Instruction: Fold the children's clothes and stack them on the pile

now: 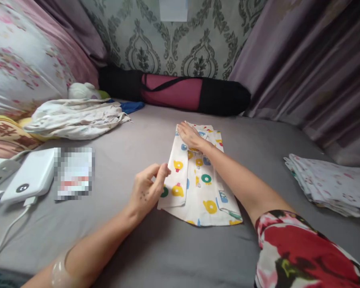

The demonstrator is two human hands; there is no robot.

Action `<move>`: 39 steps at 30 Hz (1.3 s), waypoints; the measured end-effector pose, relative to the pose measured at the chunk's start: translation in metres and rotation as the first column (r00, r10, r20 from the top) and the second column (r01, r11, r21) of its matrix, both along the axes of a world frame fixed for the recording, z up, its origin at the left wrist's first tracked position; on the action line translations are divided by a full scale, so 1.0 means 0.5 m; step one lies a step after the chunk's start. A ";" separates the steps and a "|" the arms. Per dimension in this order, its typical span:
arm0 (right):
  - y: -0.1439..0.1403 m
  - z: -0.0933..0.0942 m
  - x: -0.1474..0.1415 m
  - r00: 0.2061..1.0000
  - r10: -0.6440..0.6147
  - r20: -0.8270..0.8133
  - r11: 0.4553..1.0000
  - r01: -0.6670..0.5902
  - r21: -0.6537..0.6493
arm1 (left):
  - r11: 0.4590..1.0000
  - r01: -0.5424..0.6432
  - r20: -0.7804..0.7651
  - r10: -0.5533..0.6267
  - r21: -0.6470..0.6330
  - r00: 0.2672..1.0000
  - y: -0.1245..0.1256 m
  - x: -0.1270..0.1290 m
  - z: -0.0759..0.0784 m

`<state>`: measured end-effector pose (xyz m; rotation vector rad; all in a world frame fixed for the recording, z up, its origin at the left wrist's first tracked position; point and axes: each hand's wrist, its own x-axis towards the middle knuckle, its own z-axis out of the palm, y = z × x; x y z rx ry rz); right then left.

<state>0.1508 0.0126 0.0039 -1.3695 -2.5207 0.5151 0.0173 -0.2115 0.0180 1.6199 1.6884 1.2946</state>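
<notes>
A white child's shirt (pixel 199 196) printed with yellow, green and blue figures lies flat on the grey sheet, its sides and sleeves folded inward over the body. My right hand (pixel 190 136) rests on its far end with the fingers stretched out flat, pressing on the cloth. At the shirt's left edge is my left hand (pixel 150 186), its fingers curled in and the thumb laid against them. No cloth is lifted by it. The shirt's curved hem faces me.
Folded cloths (pixel 330 184) are stacked at the right. On the left lie a white power bank (pixel 33 172) with a cable, a blurred packet (pixel 75 172) and a crumpled pale cloth (pixel 78 118). A long black and maroon bag (pixel 174 91) lies along the wall.
</notes>
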 end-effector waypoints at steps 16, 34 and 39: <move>-0.156 -0.030 0.008 0.972 0.113 0.206 0.990 -0.126 0.054 | 0.992 -0.104 0.290 0.122 -0.076 0.949 0.042 -0.026 -0.016; -0.481 0.072 0.091 0.803 0.569 -0.176 0.780 -0.595 -0.194 | 0.979 0.116 0.059 -0.107 -0.168 0.992 0.028 -0.024 -0.026; -0.470 0.090 0.189 0.880 0.421 -0.222 0.894 -0.444 -0.063 | 0.909 0.413 -0.276 -0.409 -0.046 0.870 0.003 -0.004 -0.023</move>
